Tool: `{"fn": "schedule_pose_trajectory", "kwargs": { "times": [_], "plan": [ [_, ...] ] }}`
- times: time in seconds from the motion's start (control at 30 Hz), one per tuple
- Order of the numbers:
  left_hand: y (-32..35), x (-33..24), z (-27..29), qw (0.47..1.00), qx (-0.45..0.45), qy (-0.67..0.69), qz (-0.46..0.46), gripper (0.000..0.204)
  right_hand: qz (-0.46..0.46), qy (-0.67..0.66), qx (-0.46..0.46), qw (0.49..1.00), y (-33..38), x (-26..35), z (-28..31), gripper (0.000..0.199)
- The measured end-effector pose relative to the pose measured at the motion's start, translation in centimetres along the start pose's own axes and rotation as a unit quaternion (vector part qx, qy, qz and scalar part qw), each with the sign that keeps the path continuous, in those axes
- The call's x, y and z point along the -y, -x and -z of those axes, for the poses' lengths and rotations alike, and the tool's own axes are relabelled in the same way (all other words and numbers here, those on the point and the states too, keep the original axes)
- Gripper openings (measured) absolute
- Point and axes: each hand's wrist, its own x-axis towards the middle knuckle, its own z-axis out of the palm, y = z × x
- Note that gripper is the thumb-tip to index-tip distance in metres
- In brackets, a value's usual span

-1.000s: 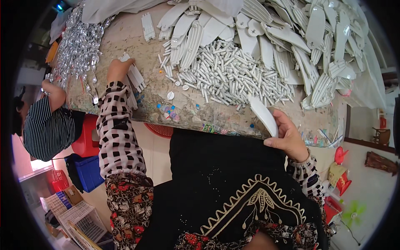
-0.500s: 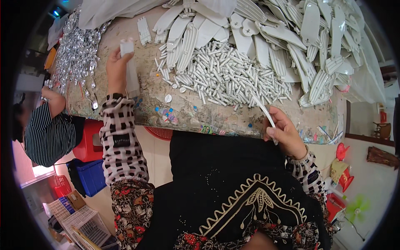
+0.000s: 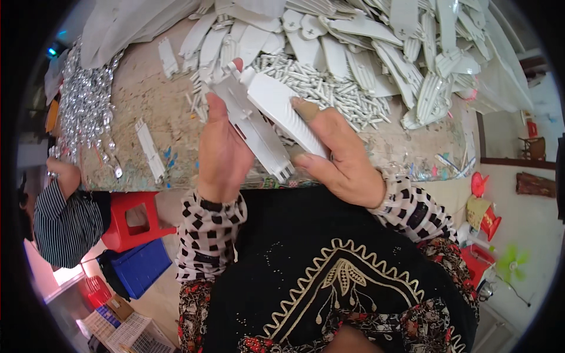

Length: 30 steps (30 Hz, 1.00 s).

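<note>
Close together over the table's front edge, my two hands each grip a white plastic part. My left hand (image 3: 220, 150) is closed around a long, flat white plastic panel (image 3: 252, 129) with slots and small prongs at its near end. In my right hand (image 3: 347, 156), pinched between thumb and fingers, is a white ribbed plastic panel (image 3: 281, 106) with a rounded edge. Both panels slant side by side, their far ends nearly touching; whether they are joined I cannot tell. Behind them lies a heap of short white plastic pegs (image 3: 344, 94).
Large white plastic panels (image 3: 406, 59) pile up at the back right. One slotted white strip (image 3: 150, 152) lies left of my hands. Shiny silver pieces (image 3: 88, 88) cover the table's far left, near a person in a striped shirt (image 3: 73, 217). A red stool (image 3: 132, 220) stands below.
My hands have come together from opposite sides, each now gripping a panel. A white strip now lies at the left, where my left hand was holding a white piece. The view has shifted slightly.
</note>
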Motion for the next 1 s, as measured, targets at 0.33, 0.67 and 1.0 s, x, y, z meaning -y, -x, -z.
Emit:
{"fn": "schedule_pose_trajectory", "kwargs": {
  "times": [0.33, 0.67, 1.0],
  "plan": [
    [1.5, 4.3, -0.9, 0.998, 0.062, -0.016, 0.017, 0.053, 0.011, 0.058, -0.045, 0.997, 2.4, -2.3, 0.6, 0.061],
    [2.1, 4.3, -1.7, 0.995, 0.054, 0.081, 0.023, 0.051, -0.022, 0.034, 0.02, 0.999, 3.0, -2.1, 1.0, 0.064],
    [2.6, 2.5, -0.6, 0.996, 0.073, -0.044, -0.005, 0.058, -0.016, 0.075, 0.05, 0.996, 3.4, -2.0, 0.8, 0.066]
  ]
}}
